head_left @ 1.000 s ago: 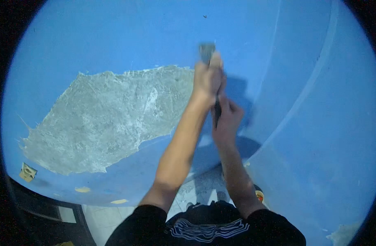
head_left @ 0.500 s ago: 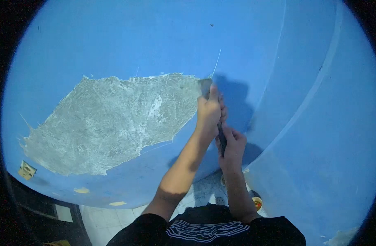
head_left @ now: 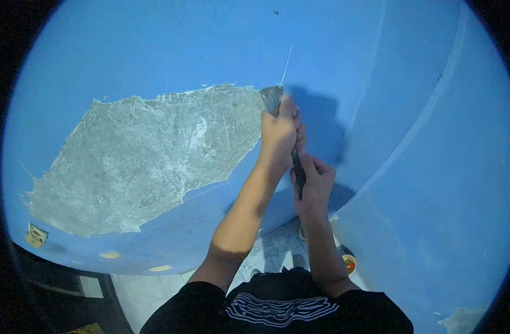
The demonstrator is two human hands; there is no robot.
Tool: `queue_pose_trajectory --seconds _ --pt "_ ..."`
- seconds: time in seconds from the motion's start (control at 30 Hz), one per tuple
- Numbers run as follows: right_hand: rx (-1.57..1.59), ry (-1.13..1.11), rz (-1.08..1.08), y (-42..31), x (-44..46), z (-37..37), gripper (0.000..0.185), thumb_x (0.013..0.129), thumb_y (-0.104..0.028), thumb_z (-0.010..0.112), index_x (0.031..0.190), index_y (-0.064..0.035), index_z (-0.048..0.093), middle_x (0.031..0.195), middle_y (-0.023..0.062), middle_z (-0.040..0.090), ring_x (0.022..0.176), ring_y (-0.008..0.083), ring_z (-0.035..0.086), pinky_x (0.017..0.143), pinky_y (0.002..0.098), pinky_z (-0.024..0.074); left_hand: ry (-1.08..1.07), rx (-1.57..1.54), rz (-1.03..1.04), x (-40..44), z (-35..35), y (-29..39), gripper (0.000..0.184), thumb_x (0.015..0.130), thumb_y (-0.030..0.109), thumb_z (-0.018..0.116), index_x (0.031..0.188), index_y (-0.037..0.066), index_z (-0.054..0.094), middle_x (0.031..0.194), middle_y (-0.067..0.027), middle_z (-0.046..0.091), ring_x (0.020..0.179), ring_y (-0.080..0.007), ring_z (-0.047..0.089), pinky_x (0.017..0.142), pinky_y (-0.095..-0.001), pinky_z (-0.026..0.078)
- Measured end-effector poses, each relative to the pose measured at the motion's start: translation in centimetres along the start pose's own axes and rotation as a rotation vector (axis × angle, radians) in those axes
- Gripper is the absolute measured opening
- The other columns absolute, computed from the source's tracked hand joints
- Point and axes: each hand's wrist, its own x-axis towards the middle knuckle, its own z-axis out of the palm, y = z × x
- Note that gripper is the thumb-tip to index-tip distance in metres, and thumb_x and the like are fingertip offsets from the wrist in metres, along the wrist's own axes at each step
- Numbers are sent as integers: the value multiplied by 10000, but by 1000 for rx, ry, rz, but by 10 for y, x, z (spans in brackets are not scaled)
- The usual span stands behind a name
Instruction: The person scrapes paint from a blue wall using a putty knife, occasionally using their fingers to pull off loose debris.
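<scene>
A scraper with a grey blade (head_left: 271,100) and a dark handle (head_left: 298,177) is held against the blue wall. Its blade lies flat near the right tip of a rough grey patch (head_left: 138,161) where the paint is off. Wrapped round the upper part of the tool, close to the blade, is my left hand (head_left: 279,132), its thumb lying along it. Lower down, my right hand (head_left: 316,181) grips the handle's end between thumb and fingers. A thin pale scratch (head_left: 286,65) runs upward from the blade's corner.
At the lower left, a small tan box-like fitting (head_left: 36,236) sits on the wall. Below are a dark piece of furniture (head_left: 49,278) and white floor tiles (head_left: 144,292). A small container with orange-red contents (head_left: 349,264) stands by my right forearm. A wall corner curves down the right.
The view has shifted, so the wall, patch and hands appear higher and slightly left. Both hands keep their grip on the scraper, and its blade stays by the patch's right tip.
</scene>
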Motion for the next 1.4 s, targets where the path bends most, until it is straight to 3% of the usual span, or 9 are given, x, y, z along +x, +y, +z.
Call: queue_pose_trajectory --seconds 0.07,0.4,0.6,0.7,0.77,0.97,1.17,1.4 --pt "-3 -67 -79 4 8 -4 249 925 -168 674 741 -4 640 635 24 596 479 73 507 411 210 347 -34 17 98 5 -2 -7 349 1025 314 478 746 107 444 569 44 359 428 -72 331 370 -258 227" --pt "-40 -58 -103 15 12 2 260 940 -195 667 757 -11 655 633 16 594 490 81 494 448 242 350 6 100 155 4 -2 -1 338 1010 309 522 737 120 458 560 40 387 423 -76 354 369 -262 251" --pt "-4 -19 -136 -7 14 10 266 944 -192 659 760 1 648 629 21 589 485 94 487 452 246 346 -20 135 119 12 13 12 361 1015 332 512 745 99 455 559 29 389 403 -85 349 363 -273 266" --pt "-149 -36 -134 3 5 0 259 941 -200 663 775 -1 650 631 20 593 484 83 485 452 238 344 27 42 73 4 3 -1 354 1008 329 529 729 128 447 545 42 371 401 -79 326 363 -271 230" --pt "9 1 -166 11 8 6 305 931 -208 670 690 -24 637 569 0 563 434 59 445 401 239 291 -4 48 93 7 -1 -3 354 1012 327 522 732 125 442 542 40 361 400 -78 316 361 -270 222" --pt "-33 18 -78 5 1 2 271 926 -198 676 739 -3 667 578 13 575 441 63 462 400 230 297 -27 -4 98 6 -8 -11 355 1010 322 533 729 125 441 547 37 360 404 -78 319 357 -271 230" --pt "-42 25 -86 -2 12 0 257 924 -207 690 758 -15 650 604 22 596 439 85 508 387 221 349 56 23 79 7 8 -4 363 1024 292 492 725 99 421 559 34 354 409 -77 325 354 -270 243" --pt "-17 3 -133 -6 14 -1 253 921 -204 691 760 -14 647 607 34 598 440 86 510 370 222 335 -14 -11 103 8 9 -2 364 1025 277 485 717 97 414 553 38 346 411 -77 323 360 -267 240"
